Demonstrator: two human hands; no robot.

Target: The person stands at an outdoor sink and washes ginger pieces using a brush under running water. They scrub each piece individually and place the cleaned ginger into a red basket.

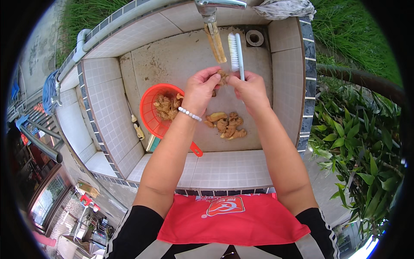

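Note:
Between my two hands, just below the tap's spout, is a piece of ginger root (222, 77). My left hand (203, 84), with a beaded bracelet on its wrist, pinches the piece from the left. In my right hand (250, 89) is a white-bristled brush (235, 51) with a pale blue back, held upright with bristles facing left; the thumb of that hand rests against the ginger. Several ginger pieces (228, 125) lie on the sink floor below my hands. A red plastic strainer basket (147, 111) at the left holds more ginger (167, 106), partly hidden by my left forearm.
A metal tap (215, 39) hangs over the tiled sink (231, 166). The drain (254, 38) sits in the far right corner. A yellow-handled tool (137, 128) leans along the left wall, near a teal-and-white object (153, 143). A cloth (284, 9) lies on the far right rim.

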